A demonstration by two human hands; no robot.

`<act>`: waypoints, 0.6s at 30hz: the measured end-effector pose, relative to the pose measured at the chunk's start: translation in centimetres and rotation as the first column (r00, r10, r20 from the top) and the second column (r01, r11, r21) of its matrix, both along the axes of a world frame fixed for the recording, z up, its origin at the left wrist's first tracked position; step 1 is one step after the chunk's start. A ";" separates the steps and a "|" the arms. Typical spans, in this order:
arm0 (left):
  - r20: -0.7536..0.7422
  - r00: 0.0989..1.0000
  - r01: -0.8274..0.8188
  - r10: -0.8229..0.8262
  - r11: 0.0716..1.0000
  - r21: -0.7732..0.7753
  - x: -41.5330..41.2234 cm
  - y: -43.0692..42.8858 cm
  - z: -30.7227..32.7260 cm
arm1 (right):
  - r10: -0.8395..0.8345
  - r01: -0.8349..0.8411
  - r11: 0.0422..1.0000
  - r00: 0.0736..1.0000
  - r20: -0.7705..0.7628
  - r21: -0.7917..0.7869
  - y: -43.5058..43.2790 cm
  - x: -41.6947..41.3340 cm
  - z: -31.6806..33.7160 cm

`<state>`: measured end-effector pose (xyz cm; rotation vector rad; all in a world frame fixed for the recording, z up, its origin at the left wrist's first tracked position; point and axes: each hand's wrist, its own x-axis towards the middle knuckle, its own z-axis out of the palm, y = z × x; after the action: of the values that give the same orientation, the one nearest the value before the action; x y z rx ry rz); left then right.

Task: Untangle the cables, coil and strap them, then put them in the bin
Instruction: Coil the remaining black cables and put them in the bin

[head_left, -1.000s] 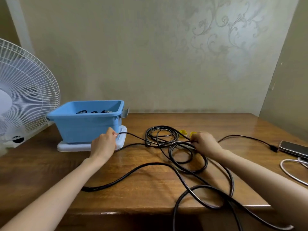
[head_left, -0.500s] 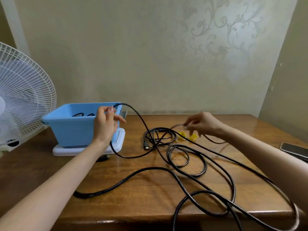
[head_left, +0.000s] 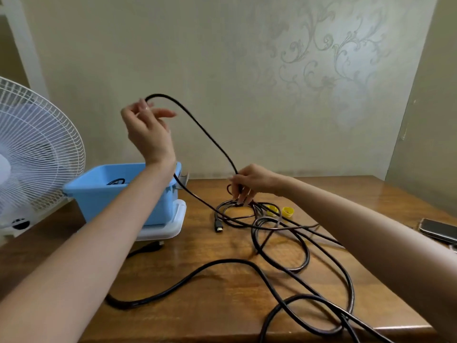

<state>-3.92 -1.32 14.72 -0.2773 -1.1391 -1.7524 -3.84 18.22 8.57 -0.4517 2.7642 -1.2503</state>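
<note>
On the desk (head_left: 222,288), the bin (head_left: 103,194) sits at nine o'clock. The left hand (head_left: 146,129) has risen, pinching a cable (head_left: 205,129) at eleven o'clock; the right hand (head_left: 249,184) has dropped, clamped on the cable over the tangle (head_left: 272,233).

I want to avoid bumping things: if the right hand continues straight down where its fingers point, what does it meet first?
The right hand would likely meet the small coil of black cable on the table first; its fingertips seem almost touching it already.

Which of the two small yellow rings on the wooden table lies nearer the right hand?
The left yellow ring, half under the black cables beside the right hand; the other yellow ring lies farther right, uncovered.
</note>
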 end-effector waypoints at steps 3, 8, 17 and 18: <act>0.154 0.980 0.162 -0.124 0.952 -0.260 -0.3 0.6 -2.6 | 0.003 -0.016 0.935 0.999 -0.036 -0.354 0.1 -0.5 2.4; 0.505 0.838 0.509 -0.206 0.628 -0.589 -0.7 2.6 -7.0 | 0.217 -0.276 0.527 0.958 -0.186 -0.804 -0.8 -0.4 8.5; 0.754 0.657 0.648 0.019 0.498 -0.577 -2.4 2.0 -9.8 | 0.167 -0.227 0.289 0.968 -0.185 -0.930 2.8 0.6 12.6; 0.770 0.638 0.651 -0.015 0.545 -0.529 -2.5 1.5 -9.5 | 0.078 -0.173 0.451 0.985 -0.154 -0.876 3.8 0.3 11.8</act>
<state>-6.37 0.18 5.25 -0.4131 -2.6185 -1.6133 -3.51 21.98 20.38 -0.7477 1.7774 -2.6199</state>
